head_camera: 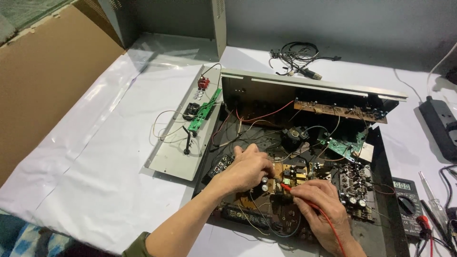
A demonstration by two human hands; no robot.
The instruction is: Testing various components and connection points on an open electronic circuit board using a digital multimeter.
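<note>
While fingers pinch thin red probe [287, 187], brown board [290, 173] below.

Red probe lead [328, 221], green circuit board [203, 110], white table cover [95, 157], black chassis [385, 190].

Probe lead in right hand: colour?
Red. The probe lead runs from the right hand down toward the frame's bottom edge; head view.
</note>
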